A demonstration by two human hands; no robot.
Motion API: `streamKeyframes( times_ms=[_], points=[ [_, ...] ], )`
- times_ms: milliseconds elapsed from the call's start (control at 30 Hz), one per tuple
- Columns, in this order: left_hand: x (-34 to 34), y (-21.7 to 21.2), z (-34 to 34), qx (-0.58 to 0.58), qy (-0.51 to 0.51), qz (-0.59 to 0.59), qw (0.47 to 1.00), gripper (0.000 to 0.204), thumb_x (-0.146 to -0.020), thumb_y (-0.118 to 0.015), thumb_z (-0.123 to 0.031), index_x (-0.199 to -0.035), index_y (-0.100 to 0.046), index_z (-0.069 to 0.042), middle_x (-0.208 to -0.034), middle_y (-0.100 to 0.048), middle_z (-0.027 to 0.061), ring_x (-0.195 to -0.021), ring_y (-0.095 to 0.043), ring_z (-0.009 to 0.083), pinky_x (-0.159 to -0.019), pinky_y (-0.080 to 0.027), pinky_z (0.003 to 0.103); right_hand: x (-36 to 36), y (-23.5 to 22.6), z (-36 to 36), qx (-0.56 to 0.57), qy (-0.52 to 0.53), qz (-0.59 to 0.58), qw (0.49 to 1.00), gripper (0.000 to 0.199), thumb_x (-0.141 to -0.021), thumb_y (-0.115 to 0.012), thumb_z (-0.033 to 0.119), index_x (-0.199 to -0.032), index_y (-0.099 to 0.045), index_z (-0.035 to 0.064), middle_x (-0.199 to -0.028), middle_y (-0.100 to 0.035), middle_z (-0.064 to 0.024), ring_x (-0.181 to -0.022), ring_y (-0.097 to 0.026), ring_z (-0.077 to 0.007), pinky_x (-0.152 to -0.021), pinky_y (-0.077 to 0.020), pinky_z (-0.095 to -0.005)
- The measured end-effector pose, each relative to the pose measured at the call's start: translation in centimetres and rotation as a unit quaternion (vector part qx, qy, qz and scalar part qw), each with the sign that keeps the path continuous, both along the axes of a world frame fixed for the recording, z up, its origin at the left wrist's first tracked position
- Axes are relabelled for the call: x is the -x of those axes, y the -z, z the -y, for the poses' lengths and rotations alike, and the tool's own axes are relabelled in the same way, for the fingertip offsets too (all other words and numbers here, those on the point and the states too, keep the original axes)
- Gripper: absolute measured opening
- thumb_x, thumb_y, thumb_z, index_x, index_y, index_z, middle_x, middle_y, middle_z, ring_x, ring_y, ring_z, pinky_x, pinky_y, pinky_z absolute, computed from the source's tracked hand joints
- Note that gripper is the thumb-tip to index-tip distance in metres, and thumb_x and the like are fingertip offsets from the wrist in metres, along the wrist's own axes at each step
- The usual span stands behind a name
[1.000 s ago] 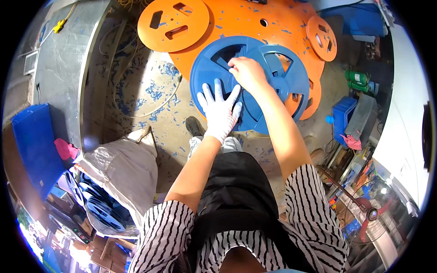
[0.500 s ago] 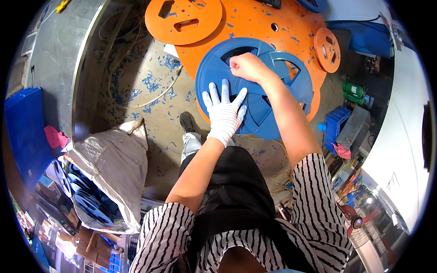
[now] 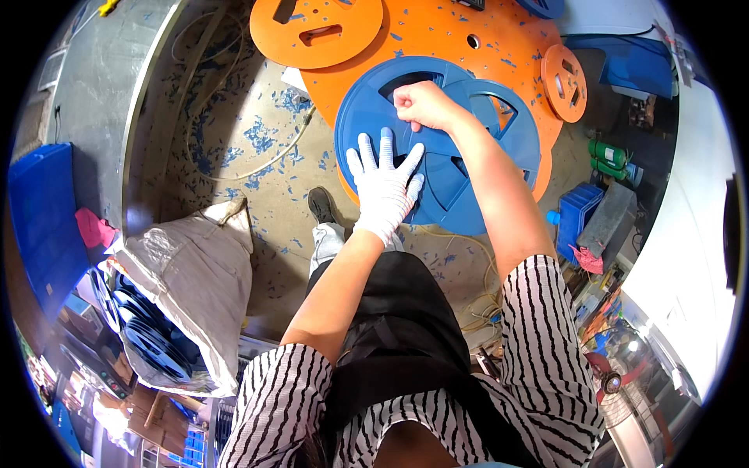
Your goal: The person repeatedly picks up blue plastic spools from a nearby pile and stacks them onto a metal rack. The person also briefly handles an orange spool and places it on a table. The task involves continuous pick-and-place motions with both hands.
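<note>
blue overlapping discs (image 3: 433,175), window cutouts, left hand (image 3: 384,193) spread wide, right hand (image 3: 425,106) curled closed, contents unclear

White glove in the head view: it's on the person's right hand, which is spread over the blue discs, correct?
Wrong hand: the head view shows the white glove on the left hand, which is spread over the blue discs.

A head-worn fisheye looks down at left hand (image 3: 384,189) and right hand (image 3: 425,106).
</note>
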State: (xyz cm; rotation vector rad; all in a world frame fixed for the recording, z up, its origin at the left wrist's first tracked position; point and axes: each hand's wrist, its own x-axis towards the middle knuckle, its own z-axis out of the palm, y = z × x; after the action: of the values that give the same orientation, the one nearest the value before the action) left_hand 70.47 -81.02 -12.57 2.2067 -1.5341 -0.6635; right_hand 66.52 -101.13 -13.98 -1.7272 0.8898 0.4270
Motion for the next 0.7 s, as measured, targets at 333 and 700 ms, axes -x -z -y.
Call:
streamKeyframes(
  times_ms=[333,700],
  points=[
    [0.2,-0.1,-0.7,0.007,-0.002,0.002,1.000,0.050,-0.080,-0.065,-0.039,-0.129,-0.056,-0.035,-0.146,-0.036,0.0207,-0.135,-0.024,0.0524,-0.108,-0.015,0.065,0.9,-0.9,-3.0,0.076,0.263,0.074,0.959,0.015,-0.085,-0.061,0.016,-0.076,-0.056,0.0043,-0.061,-0.057,-0.0049,-0.049,-0.057,-0.0123,-0.044,-0.0433,-0.0276],
    [-0.5,0.9,-2.3,0.037,0.008,-0.009,0.999,0.055,-0.082,-0.063,-0.030,-0.136,-0.051,-0.028,-0.146,-0.036,0.0193,-0.135,-0.027,0.0486,-0.111,-0.016,0.060,9.5,-1.9,-16.9,0.377,0.170,0.004,0.910,0.031,-0.078,-0.073,0.022,-0.099,-0.059,0.0044,-0.091,-0.061,-0.0104,-0.090,-0.059,-0.0291,-0.076,-0.0486,-0.0406]
  ],
)
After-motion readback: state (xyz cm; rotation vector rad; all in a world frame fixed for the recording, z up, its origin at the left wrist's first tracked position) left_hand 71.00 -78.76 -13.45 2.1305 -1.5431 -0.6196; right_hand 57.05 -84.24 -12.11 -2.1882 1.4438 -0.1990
